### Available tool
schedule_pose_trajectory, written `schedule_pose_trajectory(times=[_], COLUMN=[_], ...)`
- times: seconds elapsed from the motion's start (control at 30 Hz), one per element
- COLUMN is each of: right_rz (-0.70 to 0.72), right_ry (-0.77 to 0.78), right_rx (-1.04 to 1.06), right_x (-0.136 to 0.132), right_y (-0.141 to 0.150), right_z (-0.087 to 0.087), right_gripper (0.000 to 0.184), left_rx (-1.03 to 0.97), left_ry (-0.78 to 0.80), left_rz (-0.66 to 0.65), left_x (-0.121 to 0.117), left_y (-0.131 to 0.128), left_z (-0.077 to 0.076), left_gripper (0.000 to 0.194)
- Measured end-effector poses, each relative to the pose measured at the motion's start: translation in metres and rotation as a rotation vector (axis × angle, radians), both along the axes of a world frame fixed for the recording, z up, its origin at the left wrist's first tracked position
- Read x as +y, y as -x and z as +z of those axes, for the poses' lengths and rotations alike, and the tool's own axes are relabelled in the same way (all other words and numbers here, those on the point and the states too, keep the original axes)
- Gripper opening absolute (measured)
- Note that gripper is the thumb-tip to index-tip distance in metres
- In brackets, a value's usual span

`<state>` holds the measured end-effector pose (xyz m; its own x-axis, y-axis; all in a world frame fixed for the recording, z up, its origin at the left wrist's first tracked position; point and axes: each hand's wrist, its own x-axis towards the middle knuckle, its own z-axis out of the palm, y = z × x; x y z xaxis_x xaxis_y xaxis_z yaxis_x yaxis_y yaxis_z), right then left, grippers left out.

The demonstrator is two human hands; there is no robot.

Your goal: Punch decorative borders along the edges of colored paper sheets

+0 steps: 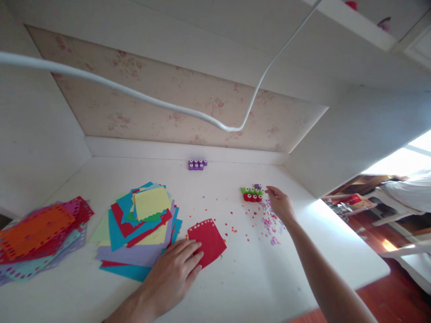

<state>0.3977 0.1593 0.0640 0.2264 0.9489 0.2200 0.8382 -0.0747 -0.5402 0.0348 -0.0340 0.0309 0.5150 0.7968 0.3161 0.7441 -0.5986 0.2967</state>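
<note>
White desk: left fingers flat on red paper.

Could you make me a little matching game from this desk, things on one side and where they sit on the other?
Things:
1. red paper sheet
2. purple punches
3. red and green punches
4. orange punched sheet

Places:
A. at the back edge of the desk, by the wall
B. under the fingers of the left hand
C. on top of the pile at the far left
D. just beyond the fingertips of the right hand

Pairs: 1-B, 2-A, 3-D, 4-C
</note>
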Motion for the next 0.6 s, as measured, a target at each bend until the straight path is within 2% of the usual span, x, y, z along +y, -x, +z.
schedule_pose_trajectory(times=[0.2,0.3,0.47,0.6], right_rz=[0.037,0.128,0.426,0.632], right_ry=[0.008,-0.014,-0.032,0.019], right_rx=[-0.031,-0.044,-0.081,-0.122], right_x=[0.001,0.004,0.020,0.048], right_y=[0.010,0.029,0.096,0.162], right_z=[0.001,0.003,0.003,0.000], right_gripper=[0.036,0.036,0.038,0.039], left_rx=[-0.019,-0.019,-0.042,-0.041], left_ry=[-0.010,-0.010,0.004,0.016], left_rz=[0.024,0.025,0.051,0.062], left_x=[0.001,0.002,0.003,0.005], left_y=[0.004,0.003,0.003,0.008], left_z=[-0.003,-0.003,-0.004,-0.005], left_gripper=[0.031,0.030,0.030,0.030])
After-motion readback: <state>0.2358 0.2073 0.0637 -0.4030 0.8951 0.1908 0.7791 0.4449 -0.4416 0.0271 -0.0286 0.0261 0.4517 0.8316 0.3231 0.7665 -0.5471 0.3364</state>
